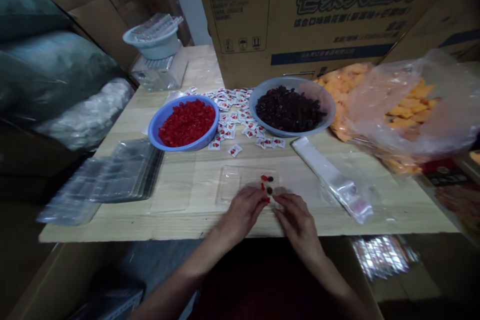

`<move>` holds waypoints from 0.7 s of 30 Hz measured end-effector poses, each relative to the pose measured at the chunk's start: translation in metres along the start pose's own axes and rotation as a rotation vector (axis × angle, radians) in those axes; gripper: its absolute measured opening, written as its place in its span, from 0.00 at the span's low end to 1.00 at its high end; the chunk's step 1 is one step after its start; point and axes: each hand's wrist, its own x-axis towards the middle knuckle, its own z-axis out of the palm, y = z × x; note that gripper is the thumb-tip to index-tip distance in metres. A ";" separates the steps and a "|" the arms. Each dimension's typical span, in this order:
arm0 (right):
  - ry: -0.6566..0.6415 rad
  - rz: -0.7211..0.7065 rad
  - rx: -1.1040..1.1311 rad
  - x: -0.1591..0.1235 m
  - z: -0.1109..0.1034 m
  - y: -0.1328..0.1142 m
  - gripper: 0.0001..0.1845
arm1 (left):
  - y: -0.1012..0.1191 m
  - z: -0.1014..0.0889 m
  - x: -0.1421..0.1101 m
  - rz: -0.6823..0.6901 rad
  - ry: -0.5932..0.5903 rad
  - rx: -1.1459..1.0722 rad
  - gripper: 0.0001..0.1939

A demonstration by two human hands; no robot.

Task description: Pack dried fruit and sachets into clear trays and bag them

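Note:
A transparent plastic tray [229, 185] lies near the table's front edge, with small red pieces [264, 178] and dark, dried-fruit-like pieces [270, 179] in its right part. Over that part, my left hand [245, 207] has its fingertips closed on a small red piece [265, 200]. My right hand [298, 215] is just to the right, thumb and fingers bent together at the tray's edge; whatever they hold is hidden. Behind the tray stand a blue bowl [154, 132] of glossy red pieces and a paler bowl [330, 110] of dark dried fruit.
Small printed sachets [235, 150] are scattered between the bowls. Stacked transparent trays [131, 170] lie left, flat plastic sleeves [333, 180] right. A bag of orange pieces [416, 105] sits far right. Large cartons [243, 20] stand behind; a small bowl [155, 47] rests on a box.

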 end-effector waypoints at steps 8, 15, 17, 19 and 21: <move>-0.017 -0.285 -0.152 0.013 0.007 0.006 0.15 | -0.020 -0.032 0.022 0.044 -0.034 0.149 0.11; -0.005 -0.260 -0.162 0.041 -0.015 0.003 0.13 | -0.093 -0.073 0.101 -0.416 0.082 0.419 0.11; 0.065 -0.208 -0.187 0.072 -0.021 0.008 0.13 | -0.102 -0.075 0.113 -0.456 0.034 0.420 0.08; 0.082 -0.165 -0.284 0.111 -0.021 0.019 0.13 | -0.104 -0.077 0.116 -0.451 0.005 0.397 0.05; 0.008 -0.101 -0.452 0.148 -0.013 0.033 0.16 | -0.097 -0.080 0.110 -0.443 -0.012 0.375 0.06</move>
